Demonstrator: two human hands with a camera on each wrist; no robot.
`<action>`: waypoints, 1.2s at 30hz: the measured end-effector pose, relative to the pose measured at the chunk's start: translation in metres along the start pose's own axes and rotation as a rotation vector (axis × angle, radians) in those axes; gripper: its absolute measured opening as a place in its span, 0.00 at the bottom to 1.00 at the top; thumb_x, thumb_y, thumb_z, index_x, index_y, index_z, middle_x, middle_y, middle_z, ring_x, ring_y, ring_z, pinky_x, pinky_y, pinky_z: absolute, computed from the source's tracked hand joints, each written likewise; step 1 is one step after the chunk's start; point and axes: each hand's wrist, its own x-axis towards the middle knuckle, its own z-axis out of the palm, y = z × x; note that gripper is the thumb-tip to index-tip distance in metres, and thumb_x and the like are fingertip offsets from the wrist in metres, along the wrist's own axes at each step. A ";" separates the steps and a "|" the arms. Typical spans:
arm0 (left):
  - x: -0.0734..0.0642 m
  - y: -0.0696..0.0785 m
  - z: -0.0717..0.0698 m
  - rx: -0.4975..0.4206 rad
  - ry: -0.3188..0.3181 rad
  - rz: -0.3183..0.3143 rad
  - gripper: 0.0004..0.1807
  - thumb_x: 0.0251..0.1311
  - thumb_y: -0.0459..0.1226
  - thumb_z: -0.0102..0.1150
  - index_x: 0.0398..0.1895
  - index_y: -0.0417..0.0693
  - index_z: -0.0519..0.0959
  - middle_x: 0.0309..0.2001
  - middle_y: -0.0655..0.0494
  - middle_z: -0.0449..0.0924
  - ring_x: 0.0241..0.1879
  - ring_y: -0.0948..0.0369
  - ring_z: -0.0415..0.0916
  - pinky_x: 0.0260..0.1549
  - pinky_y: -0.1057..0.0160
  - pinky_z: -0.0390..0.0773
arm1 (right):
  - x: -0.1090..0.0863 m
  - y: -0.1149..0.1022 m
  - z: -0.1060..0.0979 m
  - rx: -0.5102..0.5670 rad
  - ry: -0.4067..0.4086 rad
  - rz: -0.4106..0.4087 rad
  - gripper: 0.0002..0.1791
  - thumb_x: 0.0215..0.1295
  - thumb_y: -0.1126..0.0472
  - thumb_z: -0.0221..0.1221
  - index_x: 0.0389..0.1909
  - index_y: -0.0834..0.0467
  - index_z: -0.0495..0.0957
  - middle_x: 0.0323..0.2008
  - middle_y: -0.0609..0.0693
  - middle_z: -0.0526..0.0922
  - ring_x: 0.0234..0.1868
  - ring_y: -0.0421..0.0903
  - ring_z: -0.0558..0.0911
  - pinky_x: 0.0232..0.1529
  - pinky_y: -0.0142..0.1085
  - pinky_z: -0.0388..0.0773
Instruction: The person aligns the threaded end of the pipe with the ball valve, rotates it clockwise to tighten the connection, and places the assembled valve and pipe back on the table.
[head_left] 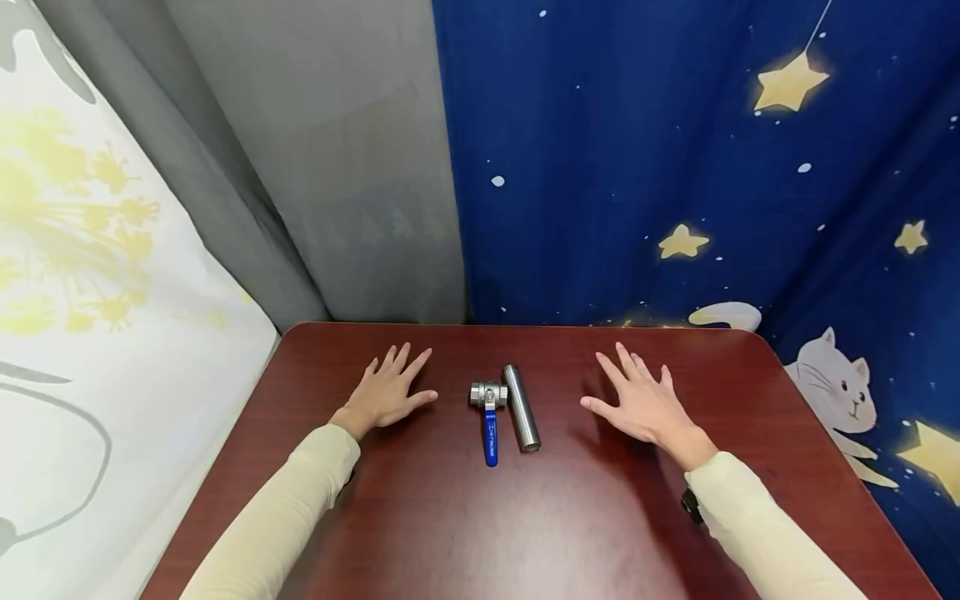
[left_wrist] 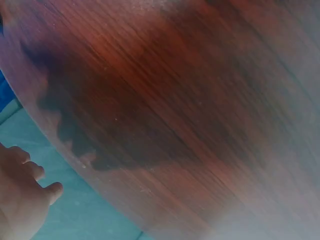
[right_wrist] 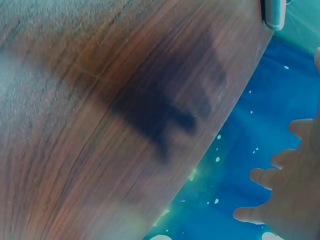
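Note:
A metal ball valve (head_left: 489, 395) with a blue lever handle (head_left: 491, 437) lies on the table, its handle toward the near edge. Close at its right a plain metal tube (head_left: 522, 408) lies slightly aslant; the end of this tube (right_wrist: 274, 14) shows at the top of the right wrist view. To the left of the valve, my left hand (head_left: 386, 396) has its fingers spread and holds nothing. On the tube's other side, my right hand (head_left: 641, 404) is likewise spread, apart from both metal pieces, its shadow falling on the wood.
The reddish-brown table (head_left: 465, 533) has rounded far corners. Behind it hang a grey curtain (head_left: 337, 167) and a blue curtain (head_left: 600, 167) with stars and a cat. White printed cloth (head_left: 97, 417) hangs at the left. Dark devices sit under both cuffs.

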 end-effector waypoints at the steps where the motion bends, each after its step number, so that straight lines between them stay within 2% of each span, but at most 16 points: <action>1: 0.001 0.000 0.000 -0.001 -0.001 0.000 0.43 0.64 0.63 0.46 0.78 0.62 0.47 0.76 0.40 0.45 0.74 0.40 0.43 0.66 0.34 0.46 | 0.001 -0.001 -0.001 -0.001 -0.001 0.000 0.53 0.56 0.18 0.39 0.76 0.46 0.51 0.77 0.59 0.45 0.73 0.64 0.53 0.62 0.72 0.40; 11: 0.010 0.012 0.007 0.008 -0.001 0.037 0.44 0.63 0.64 0.46 0.78 0.63 0.47 0.76 0.40 0.45 0.74 0.41 0.43 0.66 0.35 0.47 | 0.008 -0.020 0.005 0.023 -0.018 -0.017 0.53 0.56 0.19 0.40 0.76 0.47 0.53 0.76 0.58 0.47 0.73 0.62 0.55 0.63 0.71 0.44; 18: 0.018 0.029 0.008 0.022 -0.009 0.091 0.44 0.62 0.65 0.46 0.78 0.65 0.46 0.77 0.42 0.44 0.75 0.43 0.43 0.68 0.37 0.47 | 0.016 -0.044 0.018 0.028 -0.028 -0.051 0.53 0.55 0.19 0.41 0.75 0.46 0.55 0.76 0.57 0.49 0.73 0.60 0.57 0.64 0.70 0.46; 26: 0.020 0.045 0.008 0.056 -0.025 0.119 0.45 0.61 0.68 0.43 0.78 0.67 0.44 0.77 0.44 0.44 0.75 0.44 0.43 0.68 0.39 0.49 | 0.021 -0.071 0.028 0.021 -0.060 -0.089 0.49 0.58 0.21 0.43 0.75 0.46 0.57 0.76 0.56 0.49 0.73 0.58 0.58 0.65 0.68 0.47; 36: 0.022 0.058 0.012 0.064 -0.044 0.146 0.45 0.61 0.69 0.42 0.78 0.69 0.43 0.77 0.45 0.43 0.75 0.44 0.44 0.68 0.40 0.50 | 0.022 -0.090 0.033 0.004 -0.054 -0.120 0.48 0.58 0.22 0.44 0.73 0.47 0.62 0.76 0.56 0.52 0.72 0.57 0.60 0.64 0.68 0.52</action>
